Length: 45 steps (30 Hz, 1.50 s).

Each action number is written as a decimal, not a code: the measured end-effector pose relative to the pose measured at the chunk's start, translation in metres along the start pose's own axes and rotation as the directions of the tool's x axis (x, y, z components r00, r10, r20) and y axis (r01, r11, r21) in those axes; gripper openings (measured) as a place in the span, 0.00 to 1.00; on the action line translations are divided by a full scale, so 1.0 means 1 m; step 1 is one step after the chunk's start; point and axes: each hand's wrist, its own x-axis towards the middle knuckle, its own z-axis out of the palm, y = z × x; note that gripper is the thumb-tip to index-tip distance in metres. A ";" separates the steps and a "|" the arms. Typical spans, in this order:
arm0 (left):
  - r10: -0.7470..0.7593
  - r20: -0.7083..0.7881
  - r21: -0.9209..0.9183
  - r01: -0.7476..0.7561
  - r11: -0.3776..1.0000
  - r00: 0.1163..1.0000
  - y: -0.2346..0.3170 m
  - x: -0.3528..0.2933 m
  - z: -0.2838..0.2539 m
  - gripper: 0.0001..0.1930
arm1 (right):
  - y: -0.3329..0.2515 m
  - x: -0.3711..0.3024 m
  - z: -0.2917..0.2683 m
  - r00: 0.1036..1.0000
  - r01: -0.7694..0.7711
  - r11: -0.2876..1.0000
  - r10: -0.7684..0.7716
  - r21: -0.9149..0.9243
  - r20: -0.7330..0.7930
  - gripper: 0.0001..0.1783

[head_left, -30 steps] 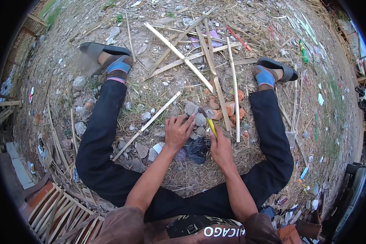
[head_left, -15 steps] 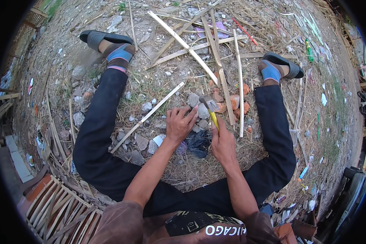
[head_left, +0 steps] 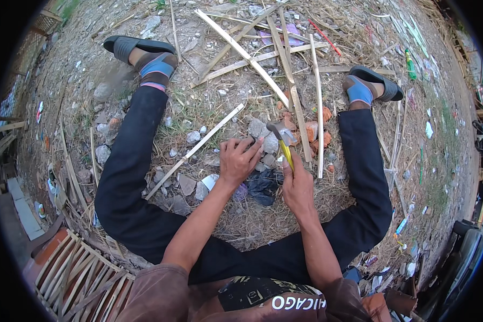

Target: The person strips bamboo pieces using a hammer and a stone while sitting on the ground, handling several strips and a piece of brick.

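Note:
My right hand (head_left: 298,188) is wrapped round the yellow handle of a hammer (head_left: 286,152), whose grey metal head tilts away from me over the stones. Just left of the hammer, my left hand (head_left: 238,162) rests with fingers bent and thumb and index finger close together beside a grey stone (head_left: 257,129). Whatever is between those fingertips is too small to make out. A paler rounded stone (head_left: 270,143) sits between the fingertips and the hammer. Nearer to me, below the hands, lies a crumpled black plastic bag (head_left: 263,188).
Broken orange bricks (head_left: 312,131) lie right of the hammer. Long wooden strips (head_left: 243,51) cross each other at the far side, and one strip (head_left: 196,150) slants left of my hand. My outstretched legs frame the ground. A bundle of slats (head_left: 83,276) is at lower left.
The hammer has swung slightly right, its head now apart from the pale stone, and my right hand has shifted right with it. My left hand stays in almost the same place.

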 end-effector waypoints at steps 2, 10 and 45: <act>0.009 0.005 0.012 -0.009 1.000 1.000 -0.001 0.000 0.001 0.17 | -0.002 0.001 -0.001 0.999 0.013 0.999 -0.011 0.040 -0.038 0.19; -0.015 -0.014 0.023 0.015 1.000 1.000 0.002 0.002 0.002 0.15 | 0.008 -0.002 0.007 0.999 0.022 0.999 -0.022 0.038 -0.024 0.18; -0.010 -0.039 0.022 0.010 1.000 0.999 0.001 0.001 0.002 0.15 | -0.010 -0.003 0.007 0.995 0.049 0.994 -0.040 0.098 -0.088 0.18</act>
